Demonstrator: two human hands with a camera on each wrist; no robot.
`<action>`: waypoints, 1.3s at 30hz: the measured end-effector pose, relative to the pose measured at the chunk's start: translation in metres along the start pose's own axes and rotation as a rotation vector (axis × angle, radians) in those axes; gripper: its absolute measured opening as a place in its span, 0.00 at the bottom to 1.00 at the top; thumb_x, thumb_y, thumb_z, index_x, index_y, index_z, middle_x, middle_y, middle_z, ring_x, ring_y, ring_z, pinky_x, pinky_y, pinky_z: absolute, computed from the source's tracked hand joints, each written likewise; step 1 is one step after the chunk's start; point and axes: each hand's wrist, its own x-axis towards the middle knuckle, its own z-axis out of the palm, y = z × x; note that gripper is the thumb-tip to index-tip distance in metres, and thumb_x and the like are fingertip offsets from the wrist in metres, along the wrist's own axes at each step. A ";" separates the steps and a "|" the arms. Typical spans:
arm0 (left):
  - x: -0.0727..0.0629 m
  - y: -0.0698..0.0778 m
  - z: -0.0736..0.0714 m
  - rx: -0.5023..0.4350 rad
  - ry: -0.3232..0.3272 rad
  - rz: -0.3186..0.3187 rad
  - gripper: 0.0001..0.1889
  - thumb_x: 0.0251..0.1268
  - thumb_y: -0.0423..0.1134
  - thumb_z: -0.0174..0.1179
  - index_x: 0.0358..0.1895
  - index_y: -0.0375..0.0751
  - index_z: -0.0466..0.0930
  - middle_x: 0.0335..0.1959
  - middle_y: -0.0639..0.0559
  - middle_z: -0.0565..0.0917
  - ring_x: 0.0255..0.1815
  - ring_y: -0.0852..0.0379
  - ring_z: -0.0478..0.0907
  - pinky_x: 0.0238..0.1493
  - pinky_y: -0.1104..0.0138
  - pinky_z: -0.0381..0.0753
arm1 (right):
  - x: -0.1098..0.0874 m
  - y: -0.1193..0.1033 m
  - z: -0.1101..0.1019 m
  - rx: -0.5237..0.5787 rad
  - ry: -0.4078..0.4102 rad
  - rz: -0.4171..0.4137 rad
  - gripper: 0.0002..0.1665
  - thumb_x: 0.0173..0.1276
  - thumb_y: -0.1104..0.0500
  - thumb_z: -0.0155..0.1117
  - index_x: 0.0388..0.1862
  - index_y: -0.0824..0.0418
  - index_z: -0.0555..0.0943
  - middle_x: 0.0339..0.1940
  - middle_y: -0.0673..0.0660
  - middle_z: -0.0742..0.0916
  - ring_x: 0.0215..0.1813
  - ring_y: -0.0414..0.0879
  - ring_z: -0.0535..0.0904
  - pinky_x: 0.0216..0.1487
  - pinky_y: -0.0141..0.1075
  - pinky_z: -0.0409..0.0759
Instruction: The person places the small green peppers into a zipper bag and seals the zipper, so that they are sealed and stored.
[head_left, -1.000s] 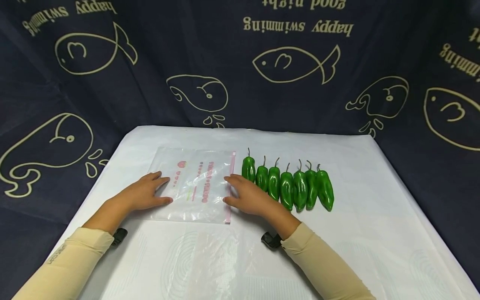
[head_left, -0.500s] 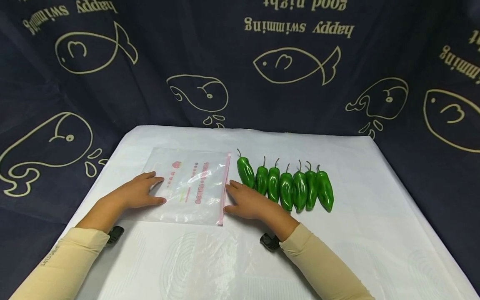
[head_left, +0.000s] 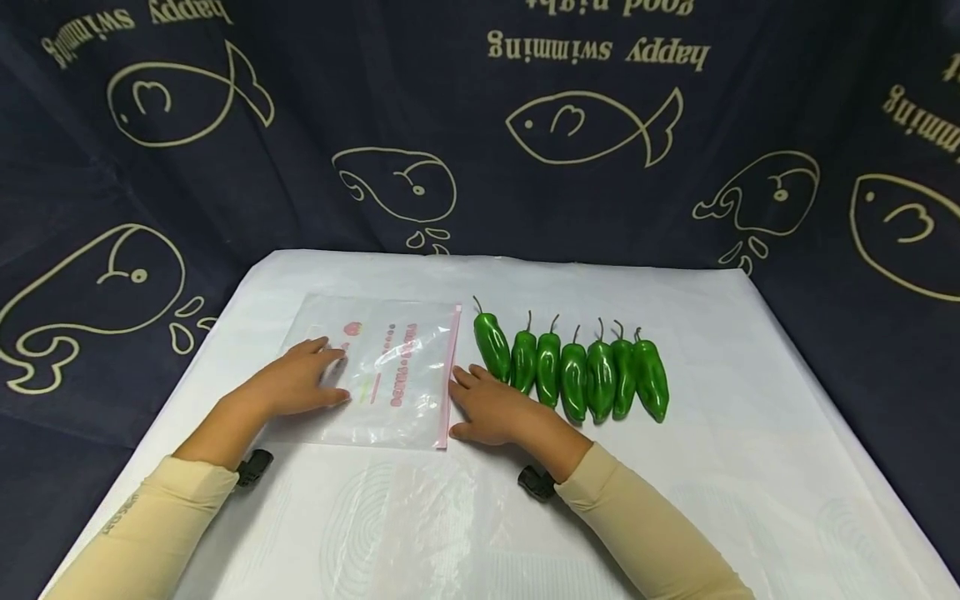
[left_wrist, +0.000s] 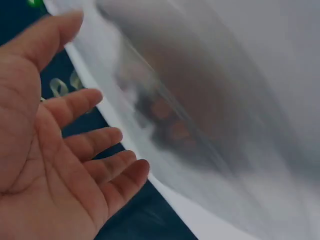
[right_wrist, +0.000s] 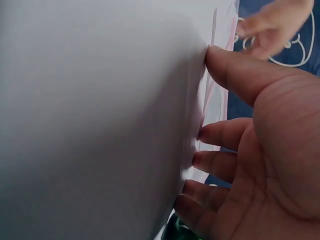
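Over the clear zip bag (head_left: 386, 375) was the left hand (head_left: 296, 381), at its pink edge (head_left: 455, 333) the right hand (head_left: 491, 408) — both with fingers loosely spread.

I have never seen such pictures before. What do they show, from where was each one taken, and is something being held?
There is no machine here: a person works with a bare left hand and right hand. The wide picture comes from a camera on the head, looking forward and down. The other two come from black wrist cameras, so each shows one palm very close.

On the white table lies a clear bag with a pink edge. Beside it are seven green peppers in a row. Behind hangs a dark cloth with fish drawings.

Nothing is held: the left hand is over the bag, though I cannot tell if it touches, and the right hand has its fingertips at the pink edge.
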 end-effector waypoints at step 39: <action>0.113 0.111 0.025 -0.114 0.063 -0.133 0.24 0.61 0.53 0.63 0.50 0.36 0.82 0.48 0.39 0.80 0.51 0.39 0.76 0.51 0.48 0.75 | -0.003 -0.005 -0.003 -0.136 -0.067 0.019 0.45 0.75 0.39 0.55 0.79 0.61 0.55 0.80 0.61 0.56 0.79 0.60 0.48 0.75 0.44 0.52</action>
